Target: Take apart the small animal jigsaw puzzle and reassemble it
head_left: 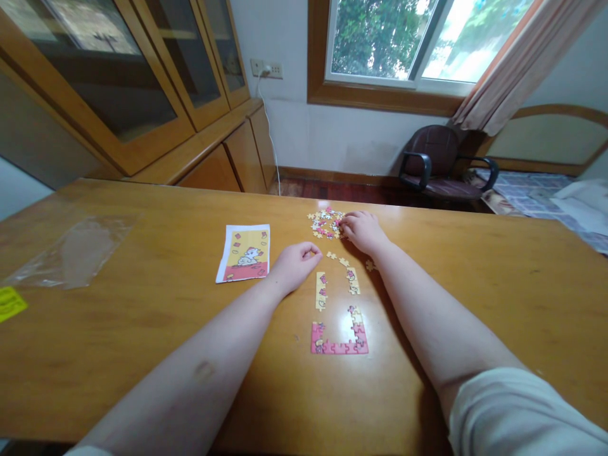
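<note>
My right hand [363, 231] is at the right edge of a pile of loose puzzle pieces [325, 223], its bent fingertips on a piece there. My left hand [297, 266] rests on the table just below the pile, fingers curled into a pinch; whatever is in them is hidden. Between my forearms lies a partly joined puzzle border: a pink bottom section [339, 348] with short sides, a yellow left strip [321, 291], and a yellow right strip [353, 280]. Two loose yellow pieces [337, 258] lie above the strips. Another piece [370, 265] is partly covered by my right forearm.
A reference picture [247, 253] of a white cartoon animal lies left of my left hand. Farther left are a clear plastic bag [71, 250] and a yellow label [12, 303]. Beyond the wooden table [166, 316] stand a cabinet [204, 152] and an armchair [437, 158].
</note>
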Demonstrator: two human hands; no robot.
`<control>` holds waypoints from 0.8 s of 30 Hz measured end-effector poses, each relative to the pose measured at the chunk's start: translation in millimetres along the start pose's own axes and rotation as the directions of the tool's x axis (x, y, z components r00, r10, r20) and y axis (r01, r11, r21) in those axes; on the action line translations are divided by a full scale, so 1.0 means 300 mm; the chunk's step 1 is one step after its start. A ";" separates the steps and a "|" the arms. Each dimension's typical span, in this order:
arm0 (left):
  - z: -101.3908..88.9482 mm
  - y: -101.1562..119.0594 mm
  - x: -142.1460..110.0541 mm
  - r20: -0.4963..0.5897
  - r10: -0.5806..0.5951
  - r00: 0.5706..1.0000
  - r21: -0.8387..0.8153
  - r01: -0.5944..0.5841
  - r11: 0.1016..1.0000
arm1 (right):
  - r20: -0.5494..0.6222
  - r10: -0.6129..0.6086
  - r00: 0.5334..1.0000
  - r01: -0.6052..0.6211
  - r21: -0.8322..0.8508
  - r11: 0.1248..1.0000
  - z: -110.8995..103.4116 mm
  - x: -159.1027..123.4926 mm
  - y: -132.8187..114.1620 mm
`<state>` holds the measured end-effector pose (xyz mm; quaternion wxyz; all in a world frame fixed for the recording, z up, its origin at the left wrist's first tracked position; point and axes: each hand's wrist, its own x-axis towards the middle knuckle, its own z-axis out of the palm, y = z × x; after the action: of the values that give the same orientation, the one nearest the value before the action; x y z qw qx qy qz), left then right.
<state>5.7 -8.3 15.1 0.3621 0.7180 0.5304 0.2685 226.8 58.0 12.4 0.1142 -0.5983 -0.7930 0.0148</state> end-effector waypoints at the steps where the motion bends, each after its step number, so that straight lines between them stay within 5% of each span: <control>1: 0.000 -0.001 0.000 -0.001 0.000 1.000 0.000 0.000 1.000 | -0.003 0.000 1.000 0.000 0.005 1.000 0.001 0.000 0.001; 16: 0.000 -0.001 0.000 0.010 -0.013 1.000 -0.019 0.013 1.000 | -0.001 -0.004 1.000 0.004 0.007 1.000 0.009 0.003 0.012; 24: 0.002 -0.006 0.004 0.013 -0.011 1.000 -0.031 0.011 0.999 | -0.020 -0.103 0.994 0.104 0.052 0.993 0.016 0.003 0.010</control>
<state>5.5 -6.8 13.2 0.3783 0.7110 0.5277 0.2700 228.3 60.2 7.4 0.1373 -0.5531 -0.8213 0.0247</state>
